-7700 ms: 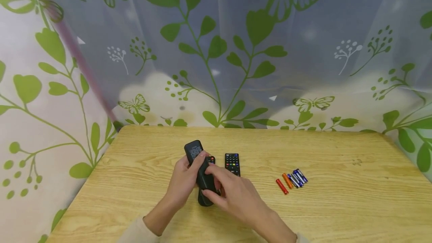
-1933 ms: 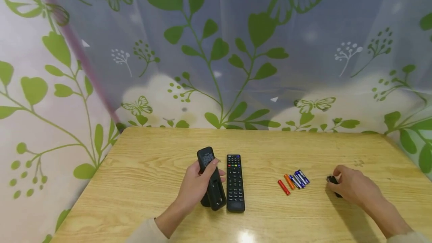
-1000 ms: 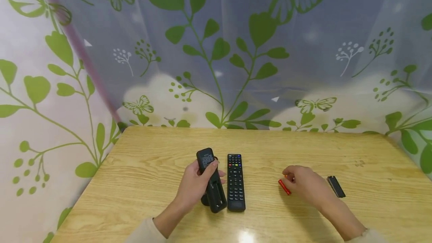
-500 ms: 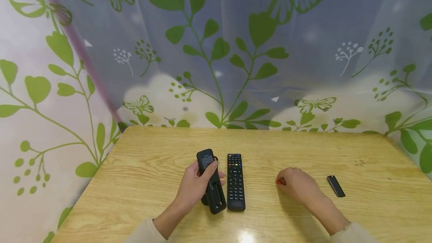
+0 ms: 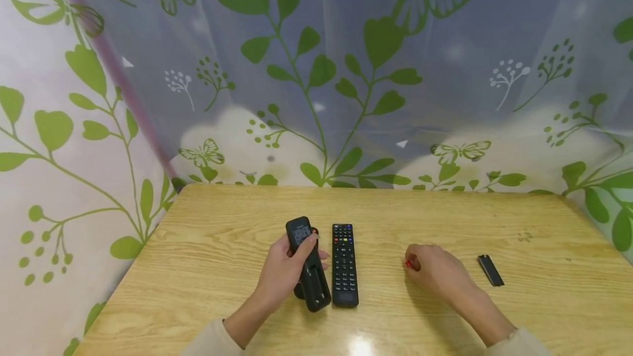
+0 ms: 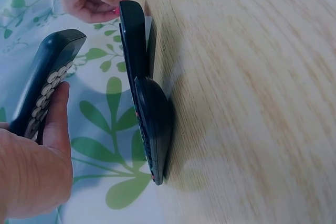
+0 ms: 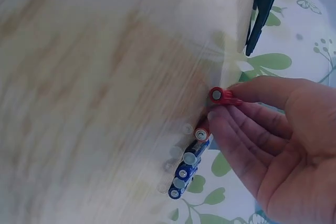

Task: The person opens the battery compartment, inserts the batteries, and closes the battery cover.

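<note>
My left hand grips a black remote control, its back facing up. The uncovered battery compartment at its near end shows metal contacts and no batteries. Farther right, my right hand pinches a red battery between thumb and fingers, just over the table. Beside those fingertips in the right wrist view lie an orange battery and several blue batteries; in the head view the hand hides them. A small black battery cover rests on the table to the right of this hand.
A second remote lies buttons up on the wooden table, right of the held one. Another remote lies mostly hidden beneath the held one. Behind the table hangs a leaf-patterned cloth.
The cover came off the remote and my right hand put it down on the right. That hand then moved left to the batteries and took hold of the red one. The left hand keeps its grip.
</note>
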Demonstrator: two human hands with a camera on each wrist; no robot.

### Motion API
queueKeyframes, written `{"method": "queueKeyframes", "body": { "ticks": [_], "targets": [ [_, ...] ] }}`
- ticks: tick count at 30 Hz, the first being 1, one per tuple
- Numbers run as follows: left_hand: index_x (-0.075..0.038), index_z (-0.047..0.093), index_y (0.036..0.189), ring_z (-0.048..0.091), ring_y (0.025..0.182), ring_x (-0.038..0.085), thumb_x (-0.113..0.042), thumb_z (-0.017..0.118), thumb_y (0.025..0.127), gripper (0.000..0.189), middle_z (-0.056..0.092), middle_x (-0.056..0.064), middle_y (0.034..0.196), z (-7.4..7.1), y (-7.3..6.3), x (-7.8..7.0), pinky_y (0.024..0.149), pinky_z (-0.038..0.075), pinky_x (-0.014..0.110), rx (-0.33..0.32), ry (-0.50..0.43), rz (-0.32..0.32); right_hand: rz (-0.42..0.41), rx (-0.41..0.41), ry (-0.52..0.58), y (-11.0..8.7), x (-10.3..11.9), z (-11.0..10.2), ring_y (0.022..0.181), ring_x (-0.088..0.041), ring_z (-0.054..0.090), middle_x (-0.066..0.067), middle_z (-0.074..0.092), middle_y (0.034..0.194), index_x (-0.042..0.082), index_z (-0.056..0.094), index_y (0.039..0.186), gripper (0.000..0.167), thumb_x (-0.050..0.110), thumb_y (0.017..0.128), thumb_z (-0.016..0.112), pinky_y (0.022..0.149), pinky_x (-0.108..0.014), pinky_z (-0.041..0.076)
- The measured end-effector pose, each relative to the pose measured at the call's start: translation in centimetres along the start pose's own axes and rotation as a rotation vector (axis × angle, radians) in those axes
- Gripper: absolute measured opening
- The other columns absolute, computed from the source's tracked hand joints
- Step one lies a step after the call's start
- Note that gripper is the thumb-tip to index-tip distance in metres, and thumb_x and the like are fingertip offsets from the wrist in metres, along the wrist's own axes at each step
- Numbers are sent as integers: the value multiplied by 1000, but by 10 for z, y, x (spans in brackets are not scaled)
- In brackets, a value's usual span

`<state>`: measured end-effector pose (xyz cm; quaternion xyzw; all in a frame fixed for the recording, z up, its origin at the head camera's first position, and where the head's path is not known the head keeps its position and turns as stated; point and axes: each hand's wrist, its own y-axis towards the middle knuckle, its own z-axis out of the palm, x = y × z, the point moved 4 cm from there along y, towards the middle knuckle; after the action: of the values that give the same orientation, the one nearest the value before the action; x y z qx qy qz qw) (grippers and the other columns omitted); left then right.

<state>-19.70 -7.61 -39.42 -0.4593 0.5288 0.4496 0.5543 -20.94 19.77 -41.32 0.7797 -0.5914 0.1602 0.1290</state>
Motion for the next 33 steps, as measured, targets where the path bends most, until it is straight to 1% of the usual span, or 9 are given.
{"method": "queueKeyframes", "body": {
  "ticks": [3,7,9,13,19,24,28,31,33],
  "targets": [
    [4,43,132,68,87,38,-32,54,99,50,68,20,98,0,0,1,74,58,40,2,-16,-2,-8,-10,16,0,1,-2,57,-9,46,7,53,68,9,66,89,5,9,86,69,50,-26,39],
    [3,42,132,68,87,37,-31,52,100,48,68,20,99,0,1,2,71,58,40,4,-16,-7,-26,-36,36,1,7,-6,62,-7,53,6,59,73,7,66,98,12,9,87,69,53,-26,46],
    [4,42,133,68,88,37,-31,52,100,49,68,20,99,0,1,3,70,58,41,6,-16,-9,-29,-49,55,2,11,-8,65,-7,56,5,61,75,6,66,99,13,9,87,68,55,-26,48],
    [4,40,134,68,88,37,-31,52,100,50,68,20,99,1,1,3,70,58,41,7,-16,-12,-35,-76,99,0,23,-13,67,-5,57,7,62,77,6,66,103,15,8,88,67,57,-24,49],
    [3,40,135,67,90,36,-36,53,99,55,67,19,100,1,1,2,72,58,40,12,13,-10,-79,-165,164,-5,45,-17,69,-2,58,9,62,80,10,68,104,16,10,89,67,59,-21,51],
    [3,41,135,67,90,36,-37,53,98,55,67,18,100,2,1,2,72,58,40,12,15,-9,-157,-223,244,-12,67,-16,75,-2,61,11,63,85,15,67,104,17,10,89,69,65,-19,53],
    [4,42,133,68,89,36,-36,53,99,54,67,19,100,3,0,1,72,58,40,17,2,-13,-259,-284,307,-17,85,-12,76,-2,62,11,63,87,16,67,103,19,8,86,71,66,-17,53],
    [5,42,131,67,89,37,-36,52,99,53,67,20,100,4,0,1,73,58,40,28,-13,-10,-343,-323,350,-20,98,-9,76,-2,62,10,63,89,14,67,101,20,5,84,73,67,-18,54],
    [5,42,130,67,89,38,-35,52,99,52,67,21,100,5,0,1,73,58,40,33,-18,-9,-392,-335,370,-21,106,-6,76,-2,62,9,63,89,12,67,100,20,4,83,73,67,-19,55]
  ]
}}
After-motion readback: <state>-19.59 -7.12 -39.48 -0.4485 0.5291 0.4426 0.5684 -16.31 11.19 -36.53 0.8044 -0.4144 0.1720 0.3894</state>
